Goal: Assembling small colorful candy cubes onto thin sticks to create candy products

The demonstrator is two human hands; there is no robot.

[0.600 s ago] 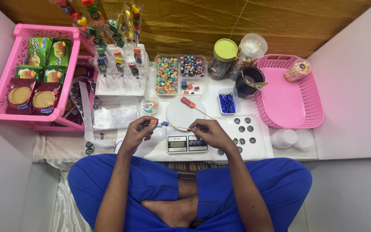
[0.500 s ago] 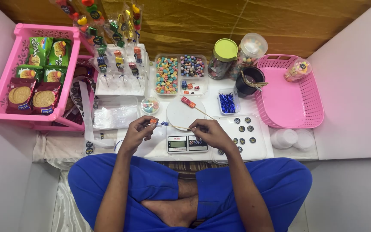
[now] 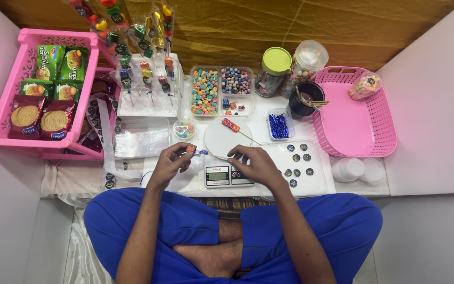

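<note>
You are sitting by a pink rack [image 3: 6,138] holding snack packets [image 3: 48,92], a green-lidded jar [image 3: 272,71] standing beside a divided tray of candies [image 3: 220,90], a black cup [image 3: 304,98], and a pink basket [image 3: 358,129] lying on the far right.

Thin wooden skewer [image 3: 212,154] at frame centre, held roughly level, slightly tilted, spanning between both hands above front edge of round white scale plate [image 3: 227,138]. Left end carries small candies: orange piece [image 3: 190,149] at tip, blue piece [image 3: 203,152] just beside it, both tiny, shapes hard to tell. Left end pinched in left hand [image 3: 170,164] fingers, right end pinched in right hand [image 3: 256,163] fingers. Second skewer [image 3: 240,130] lying diagonally on plate, just above, red-and-white candy at upper-left end, bare stick pointing lower right.
</note>
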